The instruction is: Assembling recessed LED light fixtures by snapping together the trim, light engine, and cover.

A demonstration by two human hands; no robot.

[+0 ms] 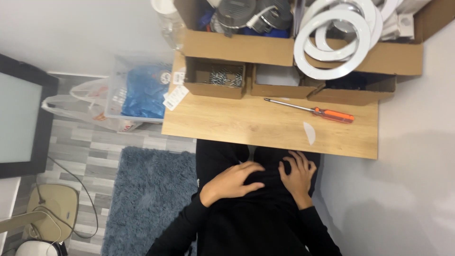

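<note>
Hands: left hand (231,182) and right hand (297,176) are resting flat on the dark-clothed lap, fingers spread, gripping nothing.
Progress: work is judged not yet begun; no tool is being held.
Screwdriver (313,110): orange-handled, lying on the wooden table (227,124) beyond the right fingertips, well apart from them.
Small box (215,76): holding metal screws, beyond the left fingertips.
Middle box (279,80): contents cannot be told.
Large box (379,52): holding white rings (332,38).
</note>
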